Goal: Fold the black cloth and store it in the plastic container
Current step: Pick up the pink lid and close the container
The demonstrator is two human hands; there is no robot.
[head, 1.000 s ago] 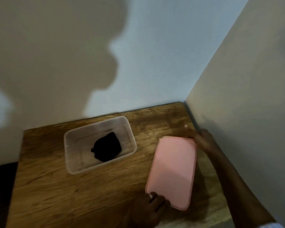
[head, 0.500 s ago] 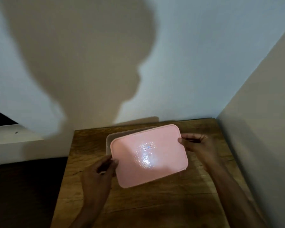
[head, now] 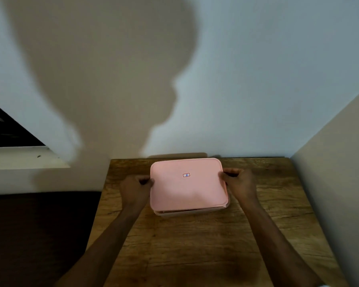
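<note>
A pink lid with a small sticker in its middle lies on top of the clear plastic container, whose front wall shows just below the lid's near edge. My left hand grips the lid's left edge. My right hand grips its right edge. The black cloth is hidden under the lid.
The container sits at the far side of a wooden table, close to the back wall. A side wall runs along the table's right edge. The dark floor lies to the left, beyond the table's left edge.
The lid has been lifted from the table's right side, carried over the container and set down on it, covering the black cloth. Both hands now hold its short edges.
</note>
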